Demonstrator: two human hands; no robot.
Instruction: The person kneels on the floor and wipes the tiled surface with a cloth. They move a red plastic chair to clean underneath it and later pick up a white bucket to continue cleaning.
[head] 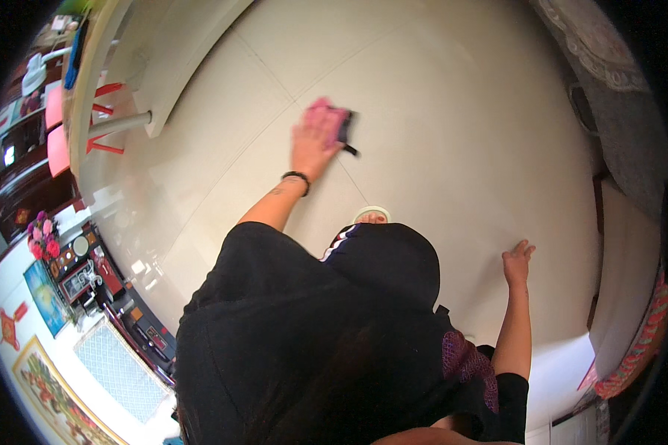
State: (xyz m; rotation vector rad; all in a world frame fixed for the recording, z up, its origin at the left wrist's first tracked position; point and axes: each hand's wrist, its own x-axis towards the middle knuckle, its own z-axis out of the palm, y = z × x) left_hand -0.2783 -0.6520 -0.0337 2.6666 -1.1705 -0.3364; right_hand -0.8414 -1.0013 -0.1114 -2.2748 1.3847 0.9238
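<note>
On the left side my left hand (pixel 313 146), with a dark beaded bracelet on the wrist, lies over a pink cloth (pixel 318 105) and holds it. A black part (pixel 347 129) sticks out along the cloth's right side; motion blur hides its detail. Beneath them are large cream floor tiles (pixel 423 139), though I cannot tell how firmly the cloth touches the floor. Out to the right, my right hand (pixel 517 261) has its fingers apart and carries nothing. One foot in a pale slipper (pixel 372 214) shows between the arms, below my bent body in black clothes.
A light-coloured cabinet or table (pixel 189 33) with a round leg (pixel 119 125) stands at upper left. Red-legged pink stools (pixel 57 105) are beyond it. Grey fabric-covered furniture (pixel 623 128) lines the right. Pink flowers (pixel 43 236) and a dark cabinet (pixel 128 311) are at lower left.
</note>
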